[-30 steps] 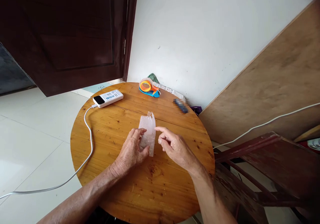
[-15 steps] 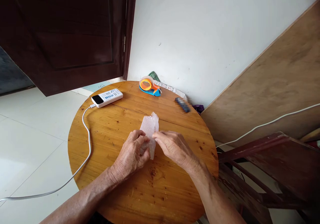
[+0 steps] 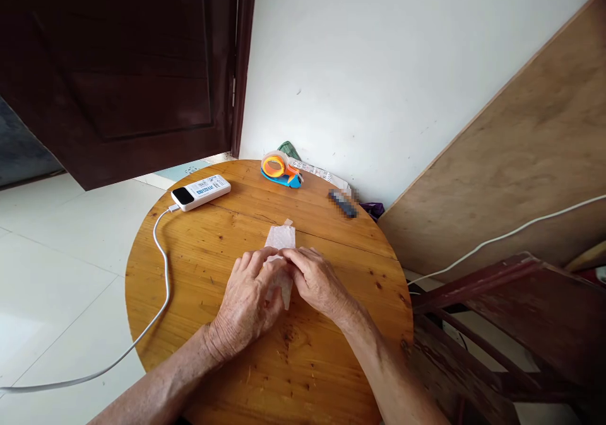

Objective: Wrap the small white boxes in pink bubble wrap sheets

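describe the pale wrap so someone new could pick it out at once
Find the round wooden table, where the left hand and right hand meet near its middle. The pale wrap lies under and just beyond them. Unlike the white device, it looks thin and has no cable or dark panel.

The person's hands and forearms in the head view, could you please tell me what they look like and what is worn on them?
The left hand and right hand are ungloved, with no watch or bracelet visible. The left forearm and right forearm show no sleeves. Creases mark the left wrist.
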A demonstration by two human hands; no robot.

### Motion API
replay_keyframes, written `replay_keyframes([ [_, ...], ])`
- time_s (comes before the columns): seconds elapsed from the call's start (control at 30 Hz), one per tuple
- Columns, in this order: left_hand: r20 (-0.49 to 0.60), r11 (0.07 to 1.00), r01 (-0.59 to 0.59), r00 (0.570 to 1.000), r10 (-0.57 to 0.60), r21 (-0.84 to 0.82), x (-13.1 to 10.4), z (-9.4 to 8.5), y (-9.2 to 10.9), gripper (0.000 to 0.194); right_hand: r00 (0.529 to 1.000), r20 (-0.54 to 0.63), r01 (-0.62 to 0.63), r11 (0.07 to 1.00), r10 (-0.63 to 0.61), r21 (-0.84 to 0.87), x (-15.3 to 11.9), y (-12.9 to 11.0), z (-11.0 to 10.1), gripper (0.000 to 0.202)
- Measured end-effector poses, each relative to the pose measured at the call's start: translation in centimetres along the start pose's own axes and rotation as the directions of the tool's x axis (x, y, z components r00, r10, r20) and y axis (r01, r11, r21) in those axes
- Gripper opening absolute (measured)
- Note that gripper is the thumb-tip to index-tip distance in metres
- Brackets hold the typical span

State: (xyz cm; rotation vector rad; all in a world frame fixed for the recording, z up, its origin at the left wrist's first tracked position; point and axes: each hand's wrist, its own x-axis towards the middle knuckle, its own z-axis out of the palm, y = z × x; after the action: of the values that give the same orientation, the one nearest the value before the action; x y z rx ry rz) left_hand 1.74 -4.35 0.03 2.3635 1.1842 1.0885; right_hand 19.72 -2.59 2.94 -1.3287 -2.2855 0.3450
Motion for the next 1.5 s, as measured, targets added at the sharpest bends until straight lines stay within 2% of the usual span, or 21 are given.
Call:
replay_keyframes([
  [0.13, 0.088, 0.990, -0.140, 0.987, 0.138, 0.018, 0.3, 0.0, 0.1, 0.046, 0.997, -0.060, -0.043, 0.983, 0.054, 0.179, -0.4, 1.0, 1.1, 0.039],
  [0.2, 0.119, 0.987, -0.160, 0.980, 0.157, 0.017, 0.4, 0.1, 0.1, 0.045, 0.991, -0.085, -0.079, 0.962, 0.105, 0.259, -0.4, 1.7, 1.4, 0.036],
  [0.27, 0.129, 0.987, -0.159, 0.979, 0.156, 0.011, 0.6, 0.2, 0.1, 0.044, 0.967, -0.141, -0.161, 0.935, 0.213, 0.315, -0.4, 2.3, 1.4, 0.029],
  [0.3, 0.126, 0.987, -0.158, 0.980, 0.155, 0.008, 0.6, 0.2, 0.2, 0.043, 0.940, -0.170, -0.223, 0.910, 0.296, 0.349, -0.3, 2.6, 1.3, 0.026],
  [0.37, 0.111, 0.987, -0.162, 0.981, 0.161, -0.002, 0.6, 0.1, 0.2, 0.041, 0.854, -0.165, -0.379, 0.807, 0.493, 0.453, -0.1, 3.1, 0.9, 0.026],
  [0.43, 0.092, 0.985, -0.172, 0.981, 0.173, -0.015, 0.7, 0.0, 0.3, 0.038, 0.757, -0.052, -0.514, 0.643, 0.651, 0.568, 0.3, 3.4, 0.4, 0.031],
  [0.47, 0.085, 0.984, -0.176, 0.981, 0.177, -0.020, 0.7, 0.0, 0.4, 0.038, 0.720, 0.010, -0.557, 0.569, 0.694, 0.605, 0.5, 3.5, 0.3, 0.033],
  [0.53, 0.078, 0.984, -0.173, 0.981, 0.175, -0.029, 0.6, 0.0, 0.4, 0.036, 0.685, 0.085, -0.596, 0.489, 0.724, 0.637, 1.2, 3.5, 0.2, 0.036],
  [0.8, 0.085, 0.987, -0.153, 0.984, 0.157, -0.056, 0.5, 0.0, 0.5, 0.035, 0.718, 0.191, -0.585, 0.432, 0.669, 0.687, 4.2, 3.5, 0.4, 0.037],
  [0.87, 0.095, 0.990, -0.143, 0.985, 0.144, -0.015, 0.5, -0.1, 0.7, 0.036, 0.735, 0.193, -0.567, 0.432, 0.650, 0.701, 4.5, 3.6, 0.6, 0.035],
  [1.03, 0.159, 0.973, -0.124, 0.983, 0.094, 0.195, 0.2, -0.5, 1.0, 0.043, 0.773, 0.035, -0.453, 0.514, 0.633, 0.728, 4.7, 4.1, 2.0, 0.029],
  [1.17, 0.185, 0.979, -0.101, 0.980, 0.068, 0.176, 0.2, -0.4, 0.8, 0.044, 0.778, -0.080, -0.375, 0.563, 0.623, 0.736, 4.4, 3.8, 2.3, 0.025],
  [1.33, 0.137, 0.989, -0.104, 0.987, 0.089, 0.106, 0.3, -0.2, 0.3, 0.038, 0.862, -0.074, -0.220, 0.502, 0.502, 0.836, 3.3, 1.6, 1.0, 0.023],
  [1.4, 0.117, 0.989, -0.109, 0.988, 0.097, 0.098, 0.2, -0.1, 0.2, 0.038, 0.887, -0.074, -0.201, 0.525, 0.456, 0.827, 2.7, 0.6, 0.5, 0.019],
  [1.5, 0.054, 0.991, -0.089, 0.995, 0.084, 0.100, 0.0, 0.1, 0.0, 0.036, 0.905, -0.100, -0.194, 0.611, 0.413, 0.767, 1.9, -0.4, 0.0, 0.015],
])
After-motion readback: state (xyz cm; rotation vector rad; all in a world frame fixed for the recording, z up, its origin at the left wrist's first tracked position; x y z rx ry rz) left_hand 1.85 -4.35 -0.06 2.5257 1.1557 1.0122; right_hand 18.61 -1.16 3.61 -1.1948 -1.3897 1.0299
